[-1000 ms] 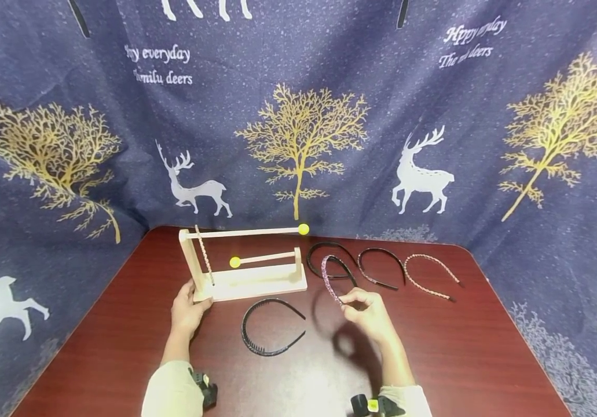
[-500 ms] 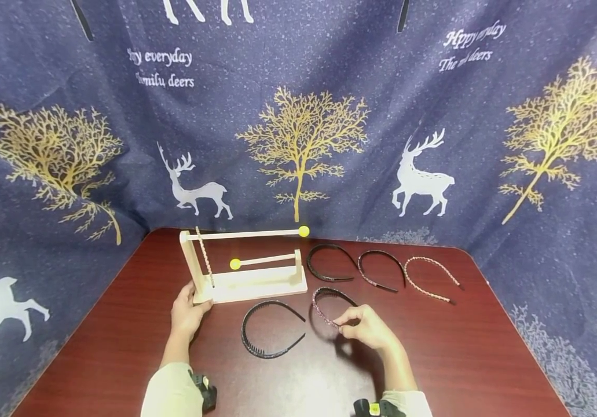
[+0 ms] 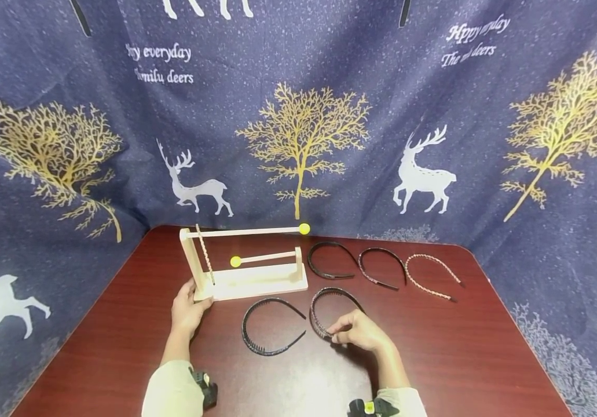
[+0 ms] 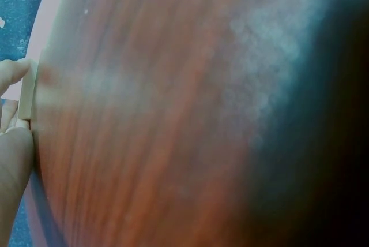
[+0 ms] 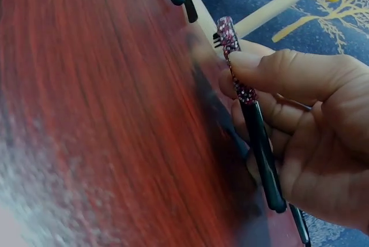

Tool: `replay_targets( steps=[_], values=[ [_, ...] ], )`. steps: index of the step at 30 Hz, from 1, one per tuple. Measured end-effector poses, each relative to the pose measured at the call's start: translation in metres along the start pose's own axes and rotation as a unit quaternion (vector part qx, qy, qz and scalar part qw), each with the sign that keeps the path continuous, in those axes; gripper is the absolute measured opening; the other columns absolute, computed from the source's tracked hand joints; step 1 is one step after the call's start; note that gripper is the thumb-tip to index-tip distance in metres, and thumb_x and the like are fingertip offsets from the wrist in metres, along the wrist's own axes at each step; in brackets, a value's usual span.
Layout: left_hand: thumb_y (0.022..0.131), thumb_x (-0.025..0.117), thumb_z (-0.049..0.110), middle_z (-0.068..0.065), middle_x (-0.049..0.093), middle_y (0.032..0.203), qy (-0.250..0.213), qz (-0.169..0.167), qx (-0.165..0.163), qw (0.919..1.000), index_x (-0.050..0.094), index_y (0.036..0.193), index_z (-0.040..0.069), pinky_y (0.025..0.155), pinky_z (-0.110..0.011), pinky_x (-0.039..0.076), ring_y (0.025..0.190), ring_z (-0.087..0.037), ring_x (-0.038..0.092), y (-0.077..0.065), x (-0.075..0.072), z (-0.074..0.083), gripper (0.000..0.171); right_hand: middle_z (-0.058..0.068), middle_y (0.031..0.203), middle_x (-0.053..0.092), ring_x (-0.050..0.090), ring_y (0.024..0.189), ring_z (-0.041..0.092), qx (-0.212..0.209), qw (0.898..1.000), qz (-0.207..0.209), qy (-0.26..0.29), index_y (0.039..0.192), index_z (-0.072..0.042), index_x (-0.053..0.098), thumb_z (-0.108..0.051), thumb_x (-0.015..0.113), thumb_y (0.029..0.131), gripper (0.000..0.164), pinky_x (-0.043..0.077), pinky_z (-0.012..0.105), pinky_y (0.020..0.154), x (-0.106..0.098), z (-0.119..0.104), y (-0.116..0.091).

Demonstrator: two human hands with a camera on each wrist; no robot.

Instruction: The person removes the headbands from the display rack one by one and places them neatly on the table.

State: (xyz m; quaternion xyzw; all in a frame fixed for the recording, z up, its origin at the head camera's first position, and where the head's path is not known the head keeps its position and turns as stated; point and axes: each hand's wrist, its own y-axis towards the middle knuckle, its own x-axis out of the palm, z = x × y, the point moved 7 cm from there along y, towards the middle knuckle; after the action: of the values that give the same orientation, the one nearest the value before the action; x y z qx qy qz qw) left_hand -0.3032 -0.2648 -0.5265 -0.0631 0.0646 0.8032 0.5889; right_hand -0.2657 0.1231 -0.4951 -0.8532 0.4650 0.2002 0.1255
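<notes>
My right hand (image 3: 359, 332) pinches a glittery pink-and-black headband (image 3: 315, 307) by its near arm, low over the table in the head view. Close up in the right wrist view, the thumb presses on the headband's sequined part (image 5: 247, 93), and its plain black end points down past the fingers. My left hand (image 3: 186, 310) grips the left end of a pale wooden stand (image 3: 256, 282) with two yellow-tipped bars. One beaded headband (image 3: 204, 255) hangs on the stand's upper bar. A black toothed headband (image 3: 246, 331) lies between the hands.
Behind the right hand several more lie in a row: a black headband (image 3: 312, 266), a dark glittery headband (image 3: 363, 269) and a beige braided headband (image 3: 423, 287). A patterned blue cloth (image 3: 329, 191) hangs behind the reddish table (image 3: 465, 359).
My right hand has brought the glittery headband down and toward me, from tilted up in the air to nearly flat, close over the table. The left hand stays on the stand.
</notes>
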Motion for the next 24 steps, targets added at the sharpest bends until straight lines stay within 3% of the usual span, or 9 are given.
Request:
replay_targets(
  steps=[5, 13, 20, 24],
  values=[
    [0.077, 0.063, -0.014, -0.024, 0.029, 0.144, -0.002, -0.001, 0.005, 1.0, 0.026, 0.142, -0.006, 0.105, -0.037, 0.029, 0.132, -0.031, 0.027, 0.0, 0.0, 0.002, 0.076, 0.006, 0.072, 0.067, 0.055, 0.056, 0.01, -0.008, 1.0, 0.007, -0.018, 0.088, 0.003, 0.072, 0.006, 0.065, 0.07, 0.019, 0.047, 0.023, 0.05, 0.003, 0.01, 0.006],
    [0.076, 0.063, -0.015, -0.024, 0.029, 0.145, -0.007, -0.003, 0.006, 1.0, 0.026, 0.142, -0.006, 0.104, -0.037, 0.029, 0.133, -0.031, 0.027, 0.0, 0.001, 0.001, 0.076, 0.009, 0.075, 0.068, 0.056, 0.058, 0.009, -0.005, 1.0, 0.018, -0.004, 0.088, 0.006, 0.071, 0.008, 0.066, 0.069, 0.019, 0.047, 0.022, 0.051, 0.005, 0.006, 0.006],
    [0.076, 0.064, -0.015, -0.023, 0.028, 0.145, -0.012, -0.003, 0.002, 0.9999, 0.025, 0.143, -0.006, 0.105, -0.036, 0.028, 0.133, -0.029, 0.025, 0.001, 0.001, 0.0, 0.077, 0.002, 0.081, 0.069, 0.059, 0.075, 0.009, -0.041, 0.995, 0.068, -0.062, 0.092, -0.001, 0.071, -0.007, 0.071, 0.077, 0.017, 0.049, 0.026, 0.069, 0.004, -0.01, 0.014],
    [0.076, 0.064, -0.015, -0.023, 0.027, 0.146, -0.008, -0.006, -0.002, 0.9999, 0.025, 0.142, -0.006, 0.105, -0.036, 0.027, 0.134, -0.03, 0.024, 0.001, -0.001, -0.001, 0.077, 0.007, 0.089, 0.069, 0.062, 0.08, 0.012, -0.055, 0.994, 0.084, -0.045, 0.1, 0.0, 0.069, -0.012, 0.07, 0.081, 0.023, 0.05, 0.029, 0.073, 0.006, -0.019, 0.024]
  ],
)
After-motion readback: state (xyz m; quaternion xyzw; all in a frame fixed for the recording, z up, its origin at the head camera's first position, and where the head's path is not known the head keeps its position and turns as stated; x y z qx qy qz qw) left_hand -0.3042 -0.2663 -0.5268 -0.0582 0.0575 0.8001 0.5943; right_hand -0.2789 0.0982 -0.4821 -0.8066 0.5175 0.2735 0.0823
